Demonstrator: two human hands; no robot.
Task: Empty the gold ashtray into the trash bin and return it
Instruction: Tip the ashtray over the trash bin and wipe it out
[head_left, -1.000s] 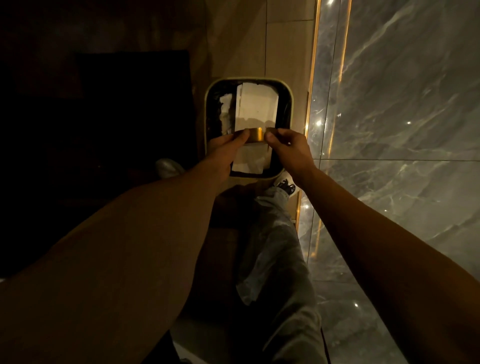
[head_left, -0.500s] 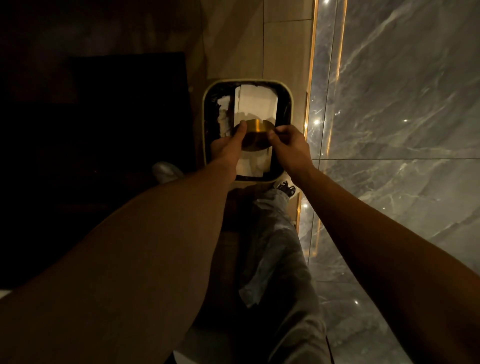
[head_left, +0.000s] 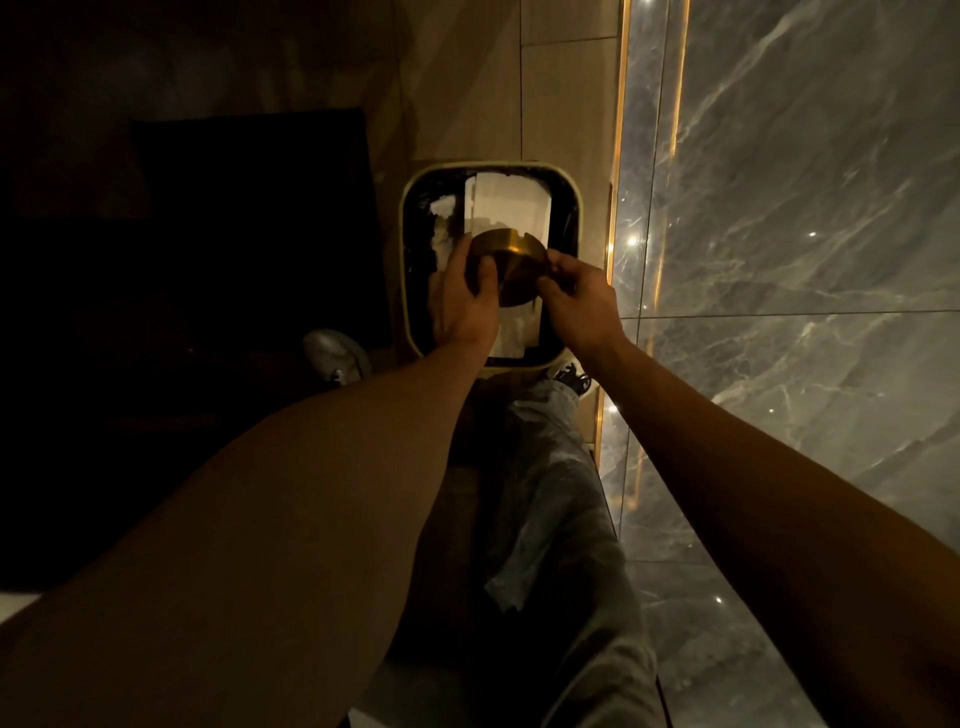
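The round gold ashtray (head_left: 511, 265) hangs over the open trash bin (head_left: 408, 228), tipped far over so that its flat underside faces me. My left hand (head_left: 462, 296) grips its left rim with the thumb on the underside. My right hand (head_left: 579, 301) pinches its right rim. The bin has a pale rounded-square rim and a black liner, with white paper (head_left: 511, 205) lying inside. The ashtray's inside is hidden from me.
A grey marble wall (head_left: 805, 260) with a lit gold strip (head_left: 618, 156) runs close along the right of the bin. My grey trouser leg (head_left: 561, 509) and both shoes stand just before the bin. Dark furniture (head_left: 234, 234) fills the left.
Both hands have turned the ashtray from edge-on to upside down over the bin, so its underside now shows. The hands have come slightly nearer to me.
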